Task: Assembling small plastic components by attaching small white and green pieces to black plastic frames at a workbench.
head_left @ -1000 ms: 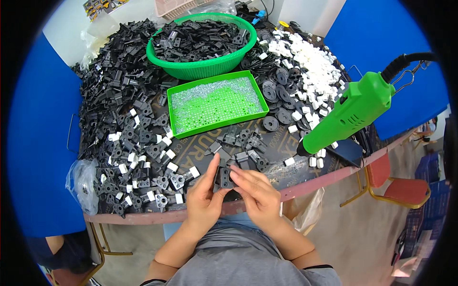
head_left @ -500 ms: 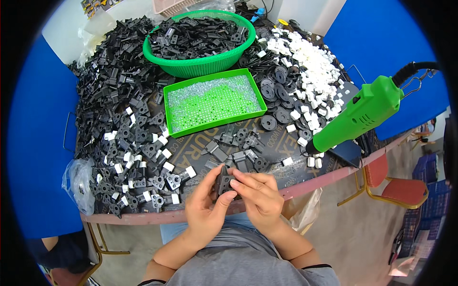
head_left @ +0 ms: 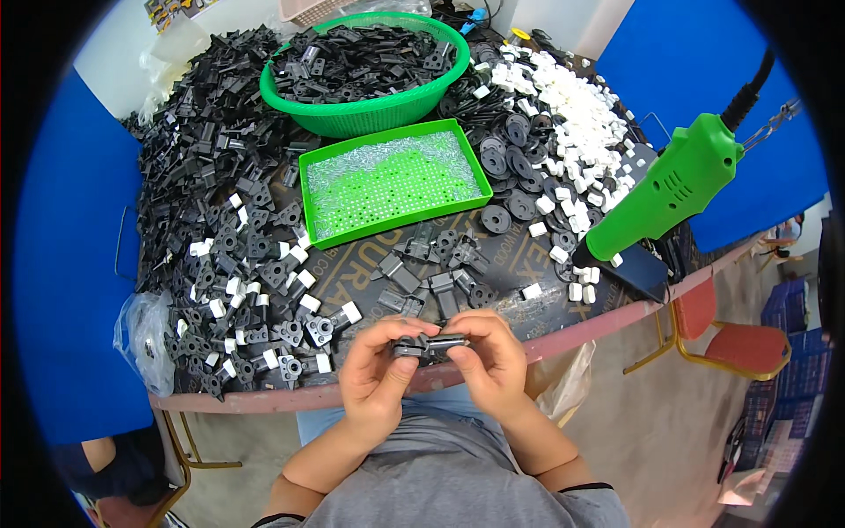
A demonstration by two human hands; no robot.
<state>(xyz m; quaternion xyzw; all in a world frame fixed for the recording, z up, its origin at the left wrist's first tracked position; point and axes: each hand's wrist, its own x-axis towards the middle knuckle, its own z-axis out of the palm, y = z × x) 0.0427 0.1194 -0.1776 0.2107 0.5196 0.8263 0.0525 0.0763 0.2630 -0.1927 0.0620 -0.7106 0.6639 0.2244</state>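
Observation:
Both hands are at the table's near edge, closed on one black plastic part held level between them. My left hand pinches its rounded end with thumb and fingers. My right hand grips the longer, straight end. Just beyond the hands lies a small group of loose black plastic parts of similar kind. To the left are black parts with white caps, spread over the table. A green electric screwdriver hangs to the right from a cable, tip down.
A green tray of small silvery metal pieces lies mid-table. Behind it stands a green basket heaped with black parts. White pieces and black discs pile up at right. Blue panels flank the table; a red chair stands at right.
The black part has turned from upright to level, and my right hand has shifted to its right end. The electric screwdriver has swung slightly.

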